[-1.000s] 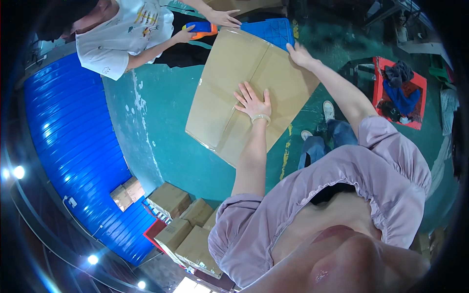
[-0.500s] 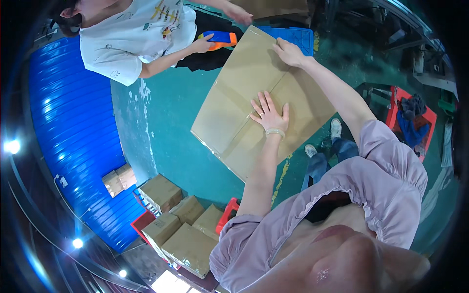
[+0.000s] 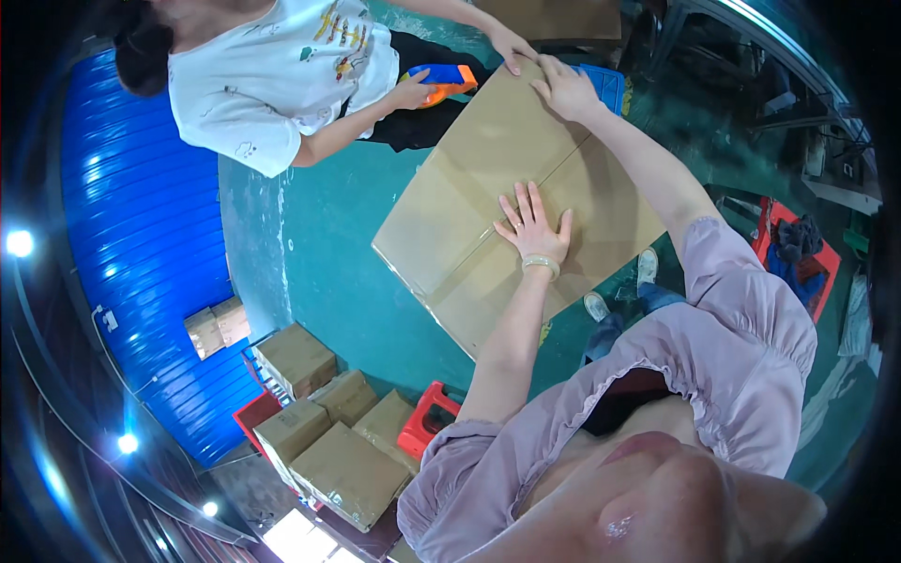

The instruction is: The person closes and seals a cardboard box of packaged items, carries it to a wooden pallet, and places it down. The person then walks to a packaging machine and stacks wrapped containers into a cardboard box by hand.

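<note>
A green painted floor point(image 3: 310, 244) spreads through this room, and on it I see two people facing each other over one large brown carton point(image 3: 469, 178). Nearest, the person in the mauve top lays the left hand point(image 3: 538, 228) open and flat on the carton's upper face, fingers spread, beside a single seam; one pale bangle point(image 3: 541, 264) circles that wrist. Below the carton show two light shoes point(image 3: 595, 307). The right hand point(image 3: 568, 89) reaches to the far edge, fingers bent there; whether they grip, I cannot tell. Just beside it, one hand point(image 3: 510, 45) of a co-worker in a white shirt point(image 3: 244, 94) touches the same corner, while the other holds one blue-and-orange tool point(image 3: 441, 84). Partly hidden behind the carton is one blue plastic item point(image 3: 605, 86). To the person's left stand one red stool point(image 3: 427, 422) and at least five cartons point(image 3: 347, 477); to the right, one red container point(image 3: 798, 253) holding cloths. Farther off, two boxes point(image 3: 216, 327) sit against a blue ribbed wall point(image 3: 141, 253).
</note>
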`<state>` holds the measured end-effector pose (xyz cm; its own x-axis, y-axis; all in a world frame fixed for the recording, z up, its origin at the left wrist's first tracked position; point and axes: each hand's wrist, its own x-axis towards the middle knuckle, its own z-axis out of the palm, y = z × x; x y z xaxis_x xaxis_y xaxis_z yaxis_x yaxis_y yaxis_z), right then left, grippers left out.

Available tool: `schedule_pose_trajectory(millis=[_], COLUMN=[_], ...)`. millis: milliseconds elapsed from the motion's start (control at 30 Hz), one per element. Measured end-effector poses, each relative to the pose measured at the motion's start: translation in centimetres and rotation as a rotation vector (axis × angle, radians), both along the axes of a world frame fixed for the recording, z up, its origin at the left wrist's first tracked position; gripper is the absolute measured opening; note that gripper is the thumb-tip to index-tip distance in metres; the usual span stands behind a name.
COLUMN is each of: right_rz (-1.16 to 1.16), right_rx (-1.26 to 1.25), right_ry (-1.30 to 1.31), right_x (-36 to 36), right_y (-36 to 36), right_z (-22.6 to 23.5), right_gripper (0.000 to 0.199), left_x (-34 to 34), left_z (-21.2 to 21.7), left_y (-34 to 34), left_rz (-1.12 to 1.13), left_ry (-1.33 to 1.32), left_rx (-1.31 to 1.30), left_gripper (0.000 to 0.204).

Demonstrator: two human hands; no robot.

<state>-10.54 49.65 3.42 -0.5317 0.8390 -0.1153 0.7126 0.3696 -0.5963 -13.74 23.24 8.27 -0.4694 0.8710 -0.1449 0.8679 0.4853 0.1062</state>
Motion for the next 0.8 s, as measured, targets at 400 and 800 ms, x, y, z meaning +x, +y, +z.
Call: schedule_pose_trajectory(millis=[400,800], right_rz=[-0.107,0.092], right_rx=[0.003,0.660], right_ry=[-0.075,0.114], right_x=[1.2,7.8], right_y=[-2.5,-11.7], right_z=[1.3,8.3], right_gripper=[0.069,0.065], left_x=[0.8,-1.1], left_z=[-0.5,-0.6], left_y=[0.2,-0.5], left_rz=[-0.006,0.045], left_ry=[-0.036,-0.052], left_rx=[-0.001,0.091], left_gripper=[0.083,0.081])
